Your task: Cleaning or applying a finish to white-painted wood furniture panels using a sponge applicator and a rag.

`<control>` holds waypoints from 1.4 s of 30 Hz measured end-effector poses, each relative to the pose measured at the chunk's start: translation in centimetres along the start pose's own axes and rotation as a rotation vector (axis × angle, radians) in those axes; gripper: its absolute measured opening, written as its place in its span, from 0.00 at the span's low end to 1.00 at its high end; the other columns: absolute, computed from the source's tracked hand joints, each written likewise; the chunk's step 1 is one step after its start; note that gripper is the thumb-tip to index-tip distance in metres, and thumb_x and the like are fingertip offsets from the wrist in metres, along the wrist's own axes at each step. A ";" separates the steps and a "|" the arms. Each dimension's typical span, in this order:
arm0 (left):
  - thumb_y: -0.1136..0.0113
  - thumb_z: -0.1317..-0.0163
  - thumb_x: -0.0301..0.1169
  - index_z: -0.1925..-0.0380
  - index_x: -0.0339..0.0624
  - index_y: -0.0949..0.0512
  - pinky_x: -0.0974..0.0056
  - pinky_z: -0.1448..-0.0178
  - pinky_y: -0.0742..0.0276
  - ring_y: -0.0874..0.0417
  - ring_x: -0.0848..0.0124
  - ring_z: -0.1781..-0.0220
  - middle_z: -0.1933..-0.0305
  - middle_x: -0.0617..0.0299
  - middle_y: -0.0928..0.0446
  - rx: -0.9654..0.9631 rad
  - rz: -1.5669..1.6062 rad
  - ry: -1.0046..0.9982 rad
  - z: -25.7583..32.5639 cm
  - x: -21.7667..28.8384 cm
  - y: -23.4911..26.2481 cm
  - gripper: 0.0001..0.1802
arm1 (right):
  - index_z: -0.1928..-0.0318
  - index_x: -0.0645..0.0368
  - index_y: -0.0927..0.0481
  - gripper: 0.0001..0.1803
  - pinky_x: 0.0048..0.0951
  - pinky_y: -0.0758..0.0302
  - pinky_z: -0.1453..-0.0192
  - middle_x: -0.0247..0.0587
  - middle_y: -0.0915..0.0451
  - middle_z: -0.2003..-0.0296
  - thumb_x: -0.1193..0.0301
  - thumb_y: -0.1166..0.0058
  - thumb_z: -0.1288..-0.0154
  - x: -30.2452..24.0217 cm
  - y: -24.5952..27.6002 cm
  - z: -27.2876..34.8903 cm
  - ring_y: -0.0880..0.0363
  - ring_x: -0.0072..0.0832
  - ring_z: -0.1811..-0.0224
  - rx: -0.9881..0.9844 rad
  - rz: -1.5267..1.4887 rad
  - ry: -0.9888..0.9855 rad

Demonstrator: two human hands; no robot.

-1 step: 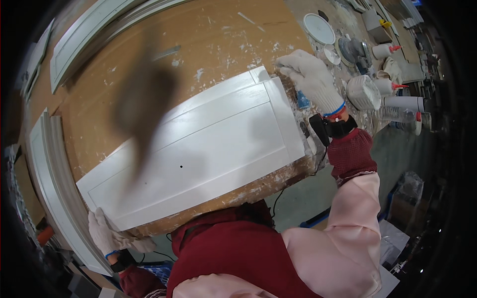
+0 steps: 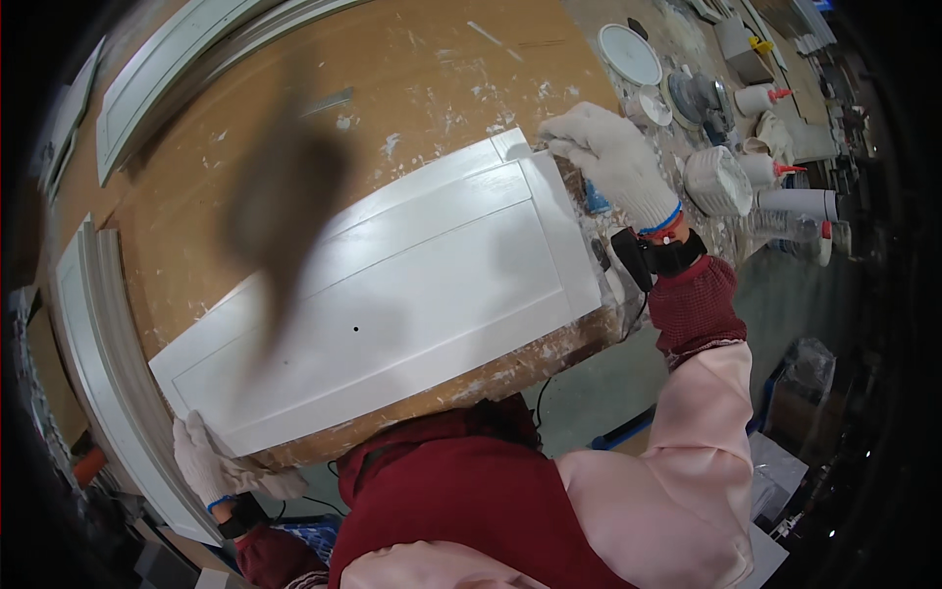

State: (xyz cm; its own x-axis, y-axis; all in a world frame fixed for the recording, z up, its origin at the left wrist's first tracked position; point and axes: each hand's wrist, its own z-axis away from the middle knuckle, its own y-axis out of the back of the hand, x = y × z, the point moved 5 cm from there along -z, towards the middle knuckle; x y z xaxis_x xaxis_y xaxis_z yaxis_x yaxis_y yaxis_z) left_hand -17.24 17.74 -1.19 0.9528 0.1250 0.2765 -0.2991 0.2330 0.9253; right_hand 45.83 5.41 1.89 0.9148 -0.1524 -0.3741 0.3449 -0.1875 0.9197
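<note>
A white cabinet door [image 2: 432, 285] with a recessed centre panel lies aslant over the workbench in front of me. My left hand [image 2: 201, 461], in a white knit glove, is at its near left corner, fingers bent against the edge. My right hand [image 2: 613, 162], gloved alike, reaches its far right corner with fingers curled at the edge; part of that grip is hidden. A small dark dot [image 2: 355, 329] shows on the door's face. A blurred dark smear covers part of the left side of the view.
The paint-spotted brown workbench [image 2: 442, 74] extends behind the door. More white panels [image 2: 98, 363] stand at left, others [image 2: 162, 88] at far left. At right are a round white lid [image 2: 630, 55], a sander [image 2: 695, 98], a white tub [image 2: 717, 184], red-tipped glue bottles [image 2: 756, 100] and a clear plastic bottle [image 2: 785, 226].
My right hand and the door have shifted very slightly to the left. Otherwise the scene looks the same.
</note>
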 end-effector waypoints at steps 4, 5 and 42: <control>0.54 0.29 0.46 0.44 0.29 0.29 0.57 0.45 0.30 0.22 0.50 0.51 0.53 0.40 0.22 0.051 -0.021 0.001 -0.5 -1.8 -0.1 0.28 | 0.54 0.57 0.20 0.12 0.37 0.26 0.54 0.41 0.21 0.63 0.73 0.47 0.39 -0.8 -0.7 1.6 0.23 0.41 0.59 -0.090 0.017 0.141; 0.54 0.29 0.46 0.44 0.29 0.30 0.57 0.44 0.30 0.22 0.50 0.50 0.52 0.39 0.22 0.067 -0.023 -0.017 -0.6 -1.6 -0.1 0.28 | 0.55 0.57 0.20 0.12 0.37 0.26 0.54 0.40 0.21 0.64 0.74 0.47 0.40 -0.7 -0.6 2.1 0.23 0.40 0.59 -0.107 0.030 0.144; 0.55 0.28 0.46 0.43 0.26 0.31 0.59 0.42 0.31 0.22 0.52 0.47 0.47 0.40 0.23 -0.002 0.018 0.061 0.1 -0.1 0.1 0.30 | 0.57 0.61 0.22 0.10 0.37 0.26 0.54 0.51 0.22 0.64 0.69 0.48 0.35 -3.7 -1.1 6.0 0.23 0.46 0.59 -0.010 -0.093 -0.455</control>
State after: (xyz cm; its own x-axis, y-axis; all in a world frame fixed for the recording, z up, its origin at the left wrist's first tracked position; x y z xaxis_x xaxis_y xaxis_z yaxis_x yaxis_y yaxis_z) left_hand -17.35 17.67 -1.14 0.9423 0.1876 0.2772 -0.3168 0.2324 0.9196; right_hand 40.82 0.36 1.54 0.6952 -0.5462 -0.4673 0.4254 -0.2113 0.8800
